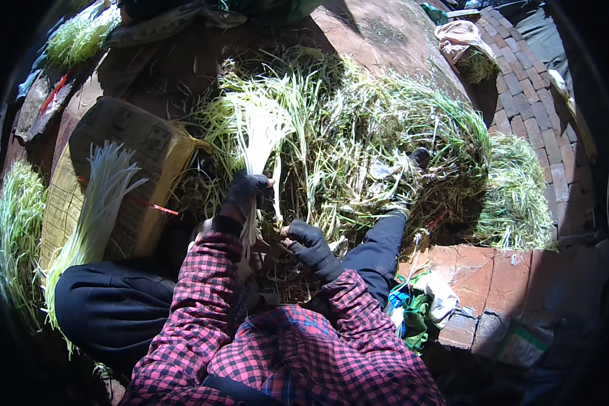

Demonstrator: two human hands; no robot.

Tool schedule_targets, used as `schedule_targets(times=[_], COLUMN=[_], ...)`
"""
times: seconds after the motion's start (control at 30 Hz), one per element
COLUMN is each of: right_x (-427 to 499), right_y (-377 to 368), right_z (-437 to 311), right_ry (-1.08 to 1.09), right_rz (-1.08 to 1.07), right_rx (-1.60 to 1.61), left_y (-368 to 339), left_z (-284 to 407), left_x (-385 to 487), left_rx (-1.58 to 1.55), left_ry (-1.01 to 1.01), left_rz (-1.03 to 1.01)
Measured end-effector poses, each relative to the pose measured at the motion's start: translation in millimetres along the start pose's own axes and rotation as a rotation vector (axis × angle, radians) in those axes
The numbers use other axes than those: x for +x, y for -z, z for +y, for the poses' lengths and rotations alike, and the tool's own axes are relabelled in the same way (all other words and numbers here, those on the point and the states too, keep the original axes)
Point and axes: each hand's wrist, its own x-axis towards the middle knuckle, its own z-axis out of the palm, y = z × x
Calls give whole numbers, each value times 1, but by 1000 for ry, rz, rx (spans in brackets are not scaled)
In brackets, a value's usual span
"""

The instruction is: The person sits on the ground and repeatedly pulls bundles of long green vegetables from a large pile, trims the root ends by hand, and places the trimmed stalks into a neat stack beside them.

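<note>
In the head view, my left hand (pixel 247 191), in a dark fingerless glove, is closed around a bunch of pale blanched leafy stalks (pixel 261 134), probably chives. Their leaves fan out away from me and their white ends hang below my fist. My right hand (pixel 312 248), also gloved, is curled just to the right and nearer to me. Its fingertips meet the lower end of a single pale stalk (pixel 277 195), seemingly pinching it. Beyond both hands spreads a large heap of loose green and yellowish stalks (pixel 360 127) with dry litter.
Left of me stands a yellow wrapped bale (pixel 152 203) with a bundle of white stalks (pixel 104 193) leaning on it. More cut greens (pixel 18 228) lie at far left, another pile (pixel 512 195) at right. Bags (pixel 426 304) lie beside my outstretched leg (pixel 383 243). Brick paving (pixel 528 96) runs along the right.
</note>
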Motion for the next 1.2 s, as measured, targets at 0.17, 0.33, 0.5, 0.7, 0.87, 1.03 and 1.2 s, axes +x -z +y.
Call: schedule_targets(times=[0.17,0.33,0.5,0.7,0.87,1.03,1.2], right_x=[5,29,62,58,39,1,61], right_y=[6,-3,-18,-21,-14,43,10], right_z=[-10,-19,-20,1,46,94,12], right_ry=[-80,-246,-277,-223,-220,-704,-193], right_rz=[-158,30,296,443,562,346,443], right_rx=[-71,154,103,282,-145,-575,62], left_y=[2,-3,-17,1,-14,-7,-18], left_z=[12,17,33,36,41,41,35], left_x=[-7,-11,-18,-16,-20,-19,-21], left_rx=[-71,40,-96,46,-118,129,84], left_ry=[111,-23,-107,-23,-62,-124,-237], left_rz=[-62,-157,-100,-89,-6,-84,-152])
